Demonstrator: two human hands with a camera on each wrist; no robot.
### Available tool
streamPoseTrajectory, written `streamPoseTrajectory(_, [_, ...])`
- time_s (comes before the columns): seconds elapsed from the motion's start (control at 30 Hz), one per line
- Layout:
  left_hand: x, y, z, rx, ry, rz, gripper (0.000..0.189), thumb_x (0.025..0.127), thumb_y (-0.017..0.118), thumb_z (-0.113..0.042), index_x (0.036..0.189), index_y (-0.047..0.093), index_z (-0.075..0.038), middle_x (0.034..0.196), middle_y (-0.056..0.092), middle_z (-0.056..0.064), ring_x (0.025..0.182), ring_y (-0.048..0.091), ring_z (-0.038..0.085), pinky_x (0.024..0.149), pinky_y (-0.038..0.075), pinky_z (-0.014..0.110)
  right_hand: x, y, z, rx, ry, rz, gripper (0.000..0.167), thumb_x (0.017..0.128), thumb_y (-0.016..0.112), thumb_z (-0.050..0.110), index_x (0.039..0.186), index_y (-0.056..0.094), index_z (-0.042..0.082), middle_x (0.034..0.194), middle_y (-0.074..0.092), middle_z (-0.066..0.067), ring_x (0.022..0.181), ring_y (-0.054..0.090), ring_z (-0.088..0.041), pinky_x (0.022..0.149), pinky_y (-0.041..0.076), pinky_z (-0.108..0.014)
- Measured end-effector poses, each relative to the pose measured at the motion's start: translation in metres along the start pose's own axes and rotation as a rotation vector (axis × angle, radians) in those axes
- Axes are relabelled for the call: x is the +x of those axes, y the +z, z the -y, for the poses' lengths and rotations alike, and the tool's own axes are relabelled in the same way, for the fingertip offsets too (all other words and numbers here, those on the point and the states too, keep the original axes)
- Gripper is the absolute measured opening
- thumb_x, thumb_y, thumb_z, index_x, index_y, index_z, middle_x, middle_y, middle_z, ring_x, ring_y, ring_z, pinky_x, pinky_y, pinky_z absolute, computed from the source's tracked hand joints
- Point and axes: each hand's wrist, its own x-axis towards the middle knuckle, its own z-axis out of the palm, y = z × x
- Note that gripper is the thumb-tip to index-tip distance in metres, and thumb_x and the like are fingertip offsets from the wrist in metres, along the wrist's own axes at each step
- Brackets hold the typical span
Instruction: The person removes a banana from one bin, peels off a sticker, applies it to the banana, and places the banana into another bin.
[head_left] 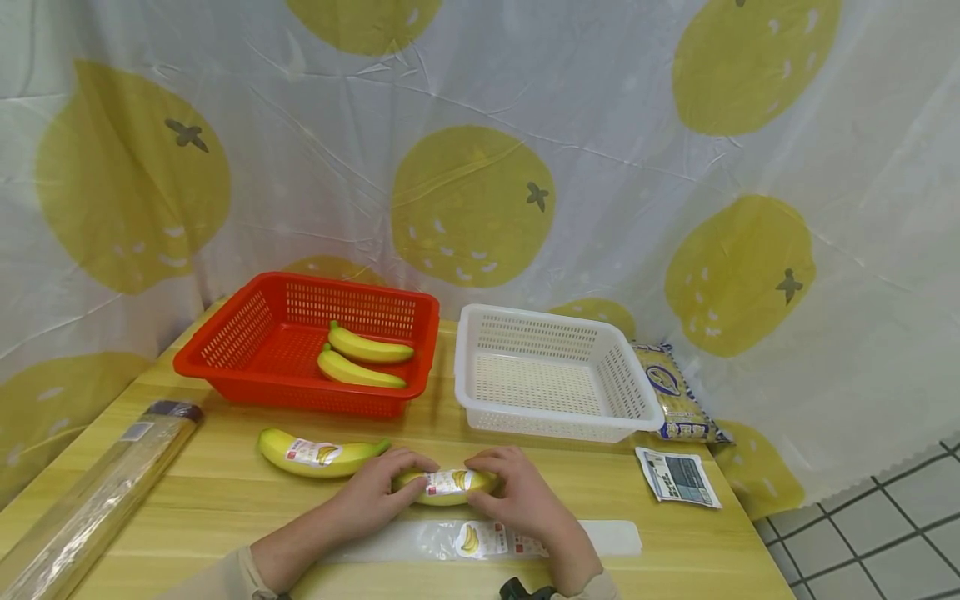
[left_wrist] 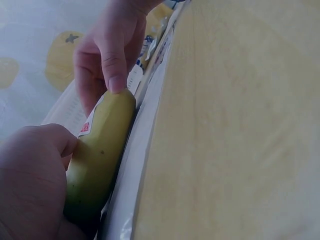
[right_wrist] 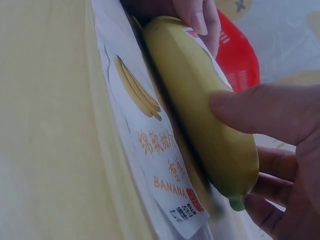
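A long, yellow, white-labelled banana [head_left: 448,487] lies left-to-right; left hand [head_left: 379,493] grips its left end, right hand [head_left: 517,493] its right; both equally near.

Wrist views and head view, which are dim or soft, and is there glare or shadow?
Head view: brightest and clearest, with glare on the long shiny package; left wrist view: dim and soft, the grain of the table faint; right wrist view: dim and soft too, a dark shadow along the banana, but large print on the label strip readable.
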Motion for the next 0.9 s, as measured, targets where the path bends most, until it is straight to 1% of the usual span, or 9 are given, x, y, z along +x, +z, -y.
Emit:
streamPoseTrajectory(0.13, [0.001, 0.000, 0.000, -0.007, 0.011, -0.025, 0.018, 0.102, 0.066, -0.031, 0.119, 0.072, -0.028, 0.117, 0.069, -0.018, 0.114, 0.063, 0.012, 0.098, 0.051, 0.036, 0.000, -0.002, -0.001, -0.007, -0.002, 0.006, 0.047, 0.086, 0.082, 0.022, 0.130, 0.070, 0.016, 0.133, 0.064, 0.006, 0.123, 0.053, -0.017, 0.105, 0.049, -0.044])
streamPoseTrajectory(0.3, [0.005, -0.001, -0.003, -0.059, 0.030, -0.091, 0.023, 0.101, 0.068, -0.023, 0.123, 0.072, -0.019, 0.121, 0.071, -0.009, 0.114, 0.065, 0.017, 0.098, 0.054, 0.038, 0.000, -0.006, -0.002, 0.015, 0.004, 0.011, 0.050, 0.082, 0.084, 0.019, 0.130, 0.070, 0.013, 0.133, 0.065, 0.003, 0.125, 0.055, -0.022, 0.108, 0.046, -0.052])
streamPoseTrajectory(0.4, [0.014, -0.003, -0.009, -0.120, 0.052, -0.152, 0.026, 0.098, 0.071, -0.015, 0.123, 0.070, -0.014, 0.120, 0.072, -0.001, 0.111, 0.068, 0.020, 0.095, 0.057, 0.041, -0.001, -0.007, -0.005, 0.018, -0.002, 0.006, 0.049, 0.080, 0.085, 0.016, 0.127, 0.071, 0.013, 0.133, 0.066, 0.001, 0.126, 0.057, -0.025, 0.109, 0.046, -0.053])
streamPoseTrajectory(0.5, [0.031, -0.004, -0.019, -0.170, 0.063, -0.226, 0.031, 0.095, 0.074, -0.009, 0.125, 0.069, -0.014, 0.116, 0.074, 0.003, 0.104, 0.071, 0.019, 0.089, 0.060, 0.037, -0.002, -0.010, -0.011, -0.002, -0.010, 0.001, 0.049, 0.079, 0.086, 0.015, 0.126, 0.071, 0.014, 0.133, 0.066, 0.001, 0.125, 0.058, -0.025, 0.109, 0.046, -0.051])
streamPoseTrajectory(0.57, [0.044, -0.004, -0.027, -0.186, 0.040, -0.250, 0.037, 0.093, 0.076, -0.009, 0.128, 0.068, -0.015, 0.113, 0.074, 0.003, 0.099, 0.072, 0.018, 0.086, 0.060, 0.033, -0.002, -0.011, -0.014, -0.018, -0.017, 0.000, 0.049, 0.079, 0.086, 0.015, 0.127, 0.071, 0.016, 0.133, 0.066, 0.002, 0.125, 0.058, -0.024, 0.109, 0.046, -0.050])
streamPoseTrajectory(0.6, [0.051, -0.003, -0.031, -0.190, 0.019, -0.250, 0.039, 0.092, 0.077, -0.011, 0.130, 0.067, -0.017, 0.113, 0.075, 0.004, 0.097, 0.073, 0.017, 0.083, 0.060, 0.031, -0.003, -0.012, -0.015, -0.022, -0.017, 0.003, 0.049, 0.080, 0.086, 0.016, 0.127, 0.071, 0.017, 0.133, 0.066, 0.003, 0.125, 0.058, -0.023, 0.109, 0.046, -0.049])
streamPoseTrajectory(0.7, [0.067, 0.002, -0.039, -0.218, -0.060, -0.222, 0.045, 0.092, 0.079, -0.017, 0.135, 0.066, -0.021, 0.114, 0.075, 0.007, 0.094, 0.074, 0.018, 0.079, 0.060, 0.028, -0.003, -0.014, -0.018, -0.011, -0.024, 0.014, 0.047, 0.081, 0.086, 0.018, 0.126, 0.072, 0.017, 0.133, 0.067, 0.001, 0.125, 0.059, -0.024, 0.109, 0.046, -0.050])
streamPoseTrajectory(0.8, [0.080, 0.010, -0.042, -0.271, -0.119, -0.221, 0.042, 0.092, 0.079, -0.021, 0.133, 0.068, -0.022, 0.109, 0.075, 0.006, 0.091, 0.075, 0.023, 0.073, 0.060, 0.028, -0.003, -0.017, -0.021, 0.007, -0.016, 0.029, 0.046, 0.081, 0.087, 0.019, 0.124, 0.073, 0.018, 0.132, 0.068, 0.001, 0.125, 0.059, -0.023, 0.109, 0.046, -0.049])
streamPoseTrajectory(0.9, [0.087, 0.017, -0.041, -0.345, -0.139, -0.271, 0.032, 0.093, 0.078, -0.018, 0.124, 0.073, -0.018, 0.097, 0.075, 0.005, 0.086, 0.074, 0.030, 0.069, 0.059, 0.028, -0.004, -0.020, -0.023, 0.028, 0.013, 0.050, 0.046, 0.080, 0.087, 0.018, 0.123, 0.073, 0.018, 0.129, 0.069, 0.005, 0.125, 0.060, -0.022, 0.110, 0.046, -0.049])
